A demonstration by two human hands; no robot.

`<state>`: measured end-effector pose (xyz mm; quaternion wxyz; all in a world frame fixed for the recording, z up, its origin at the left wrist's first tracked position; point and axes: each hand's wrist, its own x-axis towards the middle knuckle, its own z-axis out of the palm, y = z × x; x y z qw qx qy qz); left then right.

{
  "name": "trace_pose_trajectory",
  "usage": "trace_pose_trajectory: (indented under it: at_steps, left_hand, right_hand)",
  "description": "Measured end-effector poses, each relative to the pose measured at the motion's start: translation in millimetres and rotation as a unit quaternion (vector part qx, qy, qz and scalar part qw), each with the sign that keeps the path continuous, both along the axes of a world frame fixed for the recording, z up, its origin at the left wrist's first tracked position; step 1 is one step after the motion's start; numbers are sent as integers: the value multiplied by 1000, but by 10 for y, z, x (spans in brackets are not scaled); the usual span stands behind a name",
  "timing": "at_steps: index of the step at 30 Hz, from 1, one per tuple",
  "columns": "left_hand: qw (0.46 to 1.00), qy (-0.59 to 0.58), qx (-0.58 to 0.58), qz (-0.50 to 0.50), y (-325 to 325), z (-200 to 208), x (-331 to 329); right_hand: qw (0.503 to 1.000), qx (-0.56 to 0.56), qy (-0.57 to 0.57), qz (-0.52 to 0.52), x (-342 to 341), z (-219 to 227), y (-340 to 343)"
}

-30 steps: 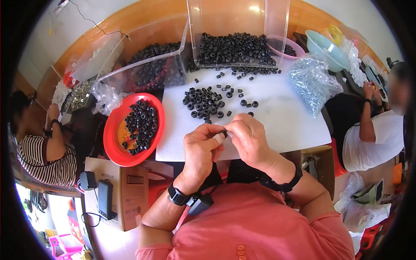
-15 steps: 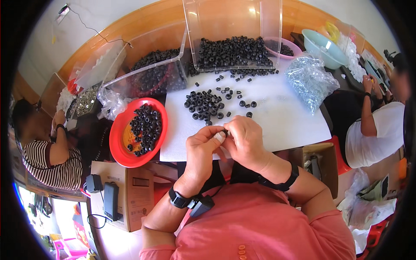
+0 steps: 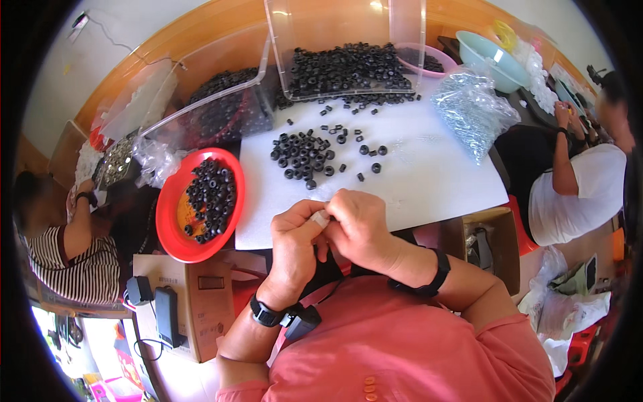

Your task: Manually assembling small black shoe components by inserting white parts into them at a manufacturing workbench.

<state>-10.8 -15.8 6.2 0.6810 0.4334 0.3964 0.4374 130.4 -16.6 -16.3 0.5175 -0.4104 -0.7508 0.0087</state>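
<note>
My left hand (image 3: 296, 231) and my right hand (image 3: 363, 226) meet over the near edge of a white foam sheet (image 3: 429, 181). Both are closed, with thumbs and fingertips pinched together; whatever lies between them is hidden. The left thumb has a white wrap on its tip. Just beyond the hands sits a loose pile of small black round parts with holes (image 3: 301, 155). Several more black parts (image 3: 373, 151) are scattered to its right. At left, a red oval basin (image 3: 164, 224) holds more black round parts (image 3: 213, 201).
A tipped clear bin (image 3: 284, 74) spills black parts at the back. Left of it stands another clear bin (image 3: 201, 107). A bag of small silvery pieces (image 3: 469, 110), a pink bowl (image 3: 450, 60) and a pale-blue basin (image 3: 492, 57) are at right. People sit on both sides.
The view has shifted, so the table things appear further left. A small dark piece seen between my fingertips earlier is now covered. My hands stay pinched together.
</note>
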Motion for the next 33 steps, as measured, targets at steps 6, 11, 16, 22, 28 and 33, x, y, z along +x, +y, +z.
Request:
trace_pose_trajectory:
  at_steps: [6, 11, 16, 22, 28, 33]
  left_hand:
    - [989, 121, 55, 64, 31, 220, -337]
    - [931, 221, 156, 246, 333, 443, -1005]
    - [768, 466, 373, 232, 606, 245, -1191]
    - [808, 380, 448, 45, 382, 276, 0]
    - [672, 441, 593, -41, 677, 56, 846]
    - [603, 509, 612, -61, 840, 16, 937]
  right_hand:
    - [992, -106, -3, 63, 274, 186, -140]
    - [973, -26, -142, -180, 1178, 196, 165]
    - [934, -89, -290, -188, 1357, 208, 285]
    - [921, -101, -348, -144, 1431, 287, 319]
    - [931, -94, -334, -114, 1439, 260, 388]
    - [949, -101, -274, -114, 1533, 210, 400]
